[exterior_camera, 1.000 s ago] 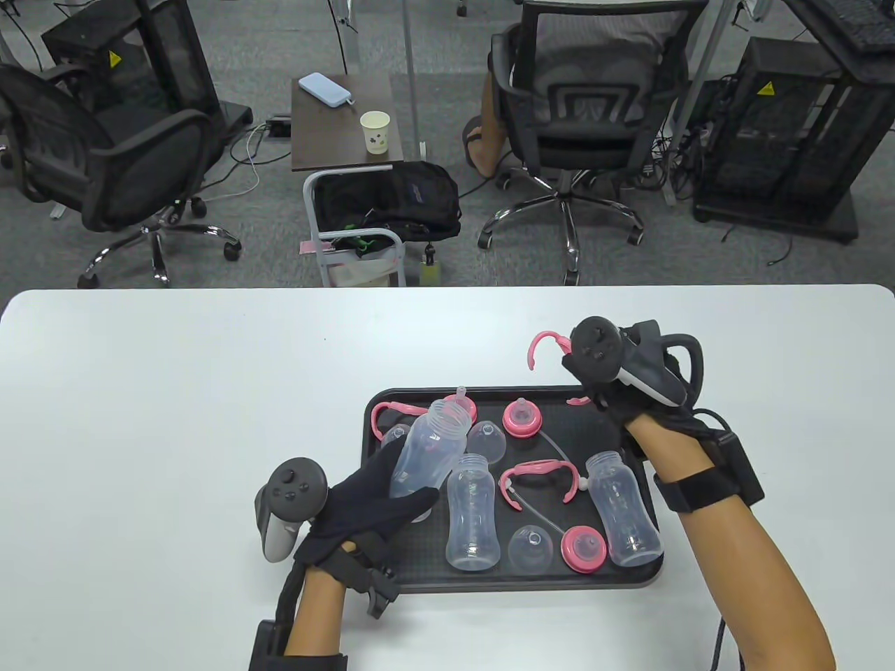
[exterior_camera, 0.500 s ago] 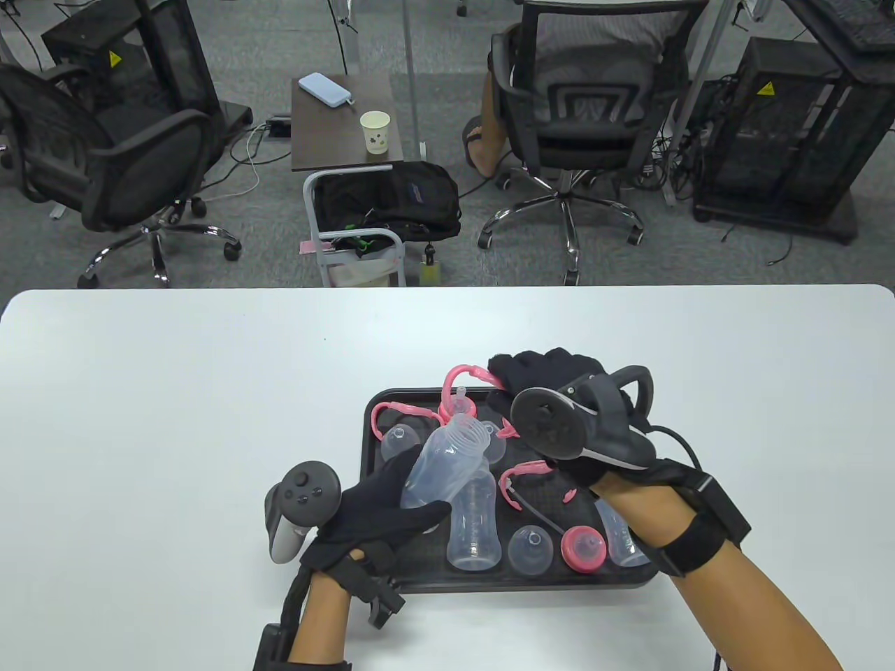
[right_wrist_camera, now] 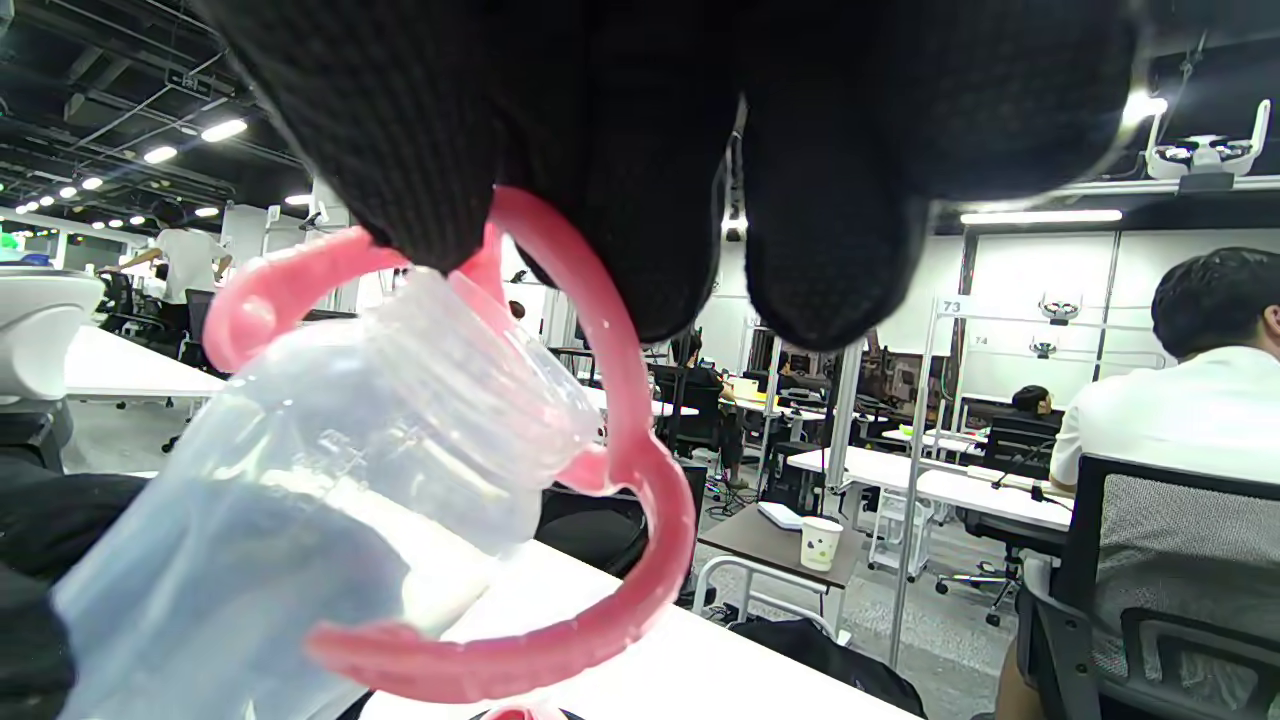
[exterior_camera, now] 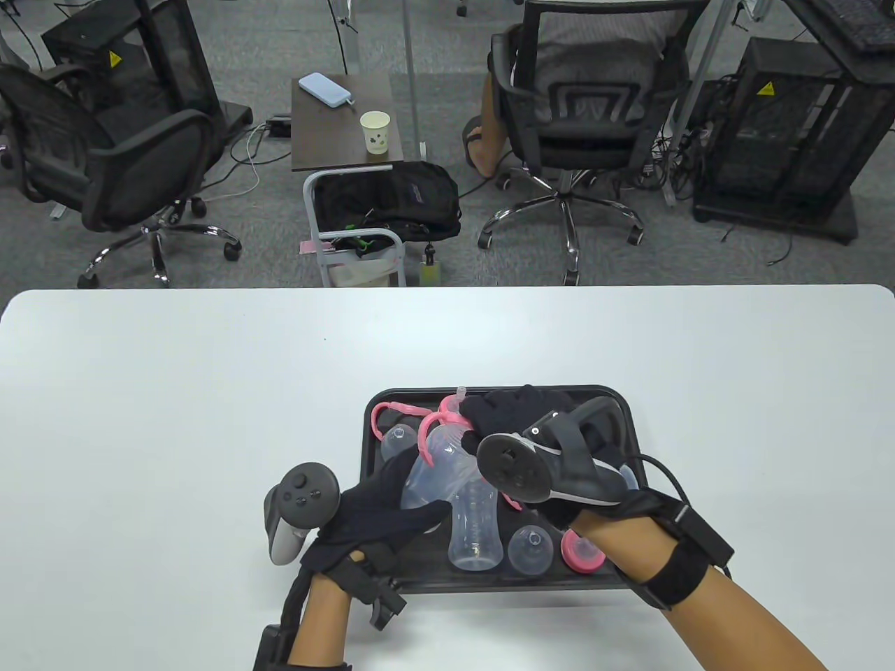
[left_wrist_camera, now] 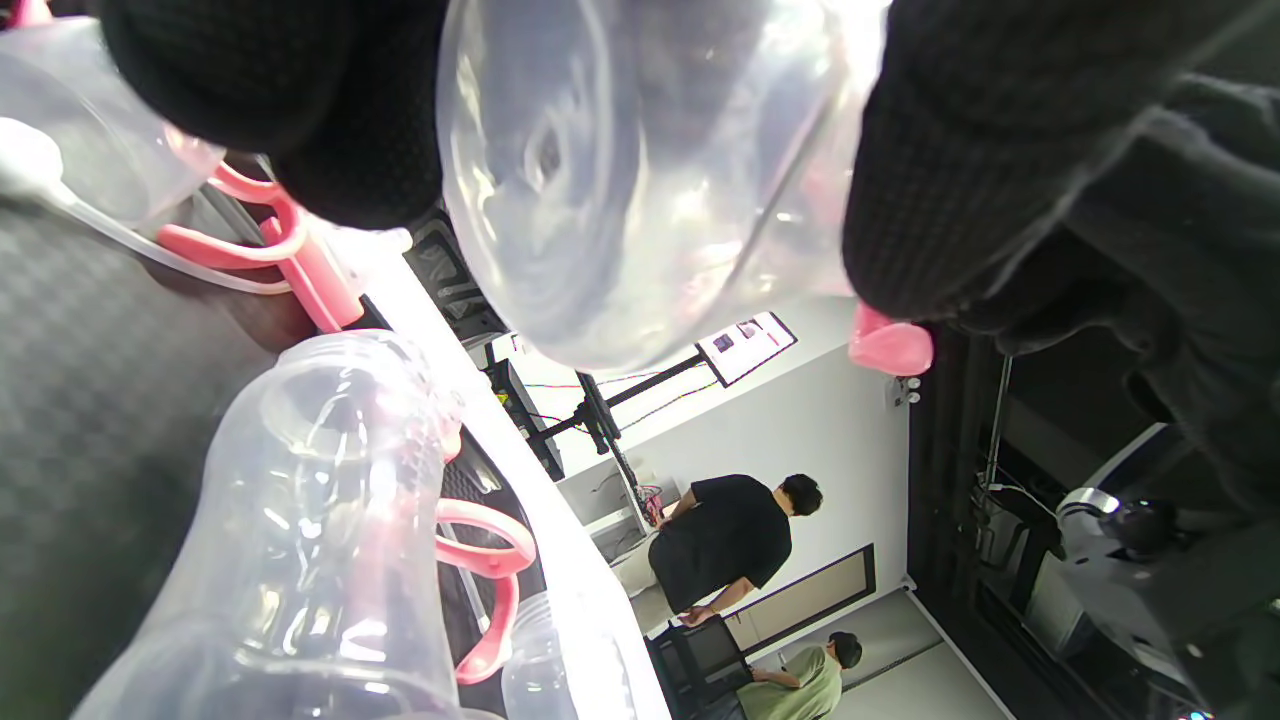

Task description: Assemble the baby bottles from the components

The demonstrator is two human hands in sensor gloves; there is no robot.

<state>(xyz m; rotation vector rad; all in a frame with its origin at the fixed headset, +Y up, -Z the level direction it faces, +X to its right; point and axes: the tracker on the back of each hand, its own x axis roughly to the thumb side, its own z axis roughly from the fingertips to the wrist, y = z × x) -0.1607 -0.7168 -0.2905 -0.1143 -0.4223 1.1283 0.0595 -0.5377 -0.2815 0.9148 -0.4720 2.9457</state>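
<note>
My left hand (exterior_camera: pixel 381 507) grips a clear bottle body (exterior_camera: pixel 437 475) by its lower half and holds it tilted, neck up and to the right, above the black tray (exterior_camera: pixel 370 426). My right hand (exterior_camera: pixel 514 412) pinches a pink handle ring (exterior_camera: pixel 437 426) and holds it at the bottle's threaded neck (right_wrist_camera: pixel 470 390); the ring (right_wrist_camera: pixel 610 500) sits around the neck. The left wrist view looks up at the held bottle's base (left_wrist_camera: pixel 620 180) between my fingers (left_wrist_camera: pixel 960 170).
On the tray lie another clear bottle (exterior_camera: pixel 475 524), a clear nipple (exterior_camera: pixel 529 549), a pink collar (exterior_camera: pixel 580 552), a second pink handle (exterior_camera: pixel 388 412) and a clear dome cap (exterior_camera: pixel 398 440). White table (exterior_camera: pixel 175 419) around the tray. Chairs and a cart beyond the far edge.
My right hand has carried the pink handle ring from beyond the tray's far right corner down and left to the neck of the bottle. My left hand has tilted the bottle more upright and moved slightly right.
</note>
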